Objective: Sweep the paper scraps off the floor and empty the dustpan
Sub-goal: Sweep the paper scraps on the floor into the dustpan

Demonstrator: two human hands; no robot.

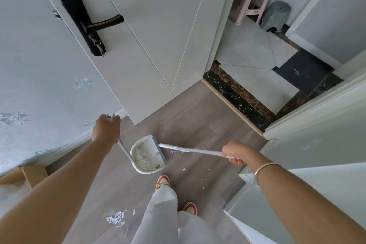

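Holding a white, round-backed dustpan (153, 147) with a grey front lip between the two hands, below and to the right of the left hand. Carrying in it a heap of white paper scraps (142, 159) banked against the back wall, with a small brown speck lying near the lip. Gripping the top of its long pale handle (123, 149) in the left hand (107, 129), fingers curled fully round. Clasping a thin white broom stick (196, 151) in the right hand (234, 152), fingers wrapped tight, the stick's far end pointing at the dustpan's lip, just beside it. Leaving loose scraps (184, 169) lying on the grey wood floor (198, 121) below the right hand, and a small pile (116, 219) well below the left hand. Standing in red-and-white shoes (163, 181) just below the dustpan. Wearing a gold bangle (265, 169) on the right wrist.
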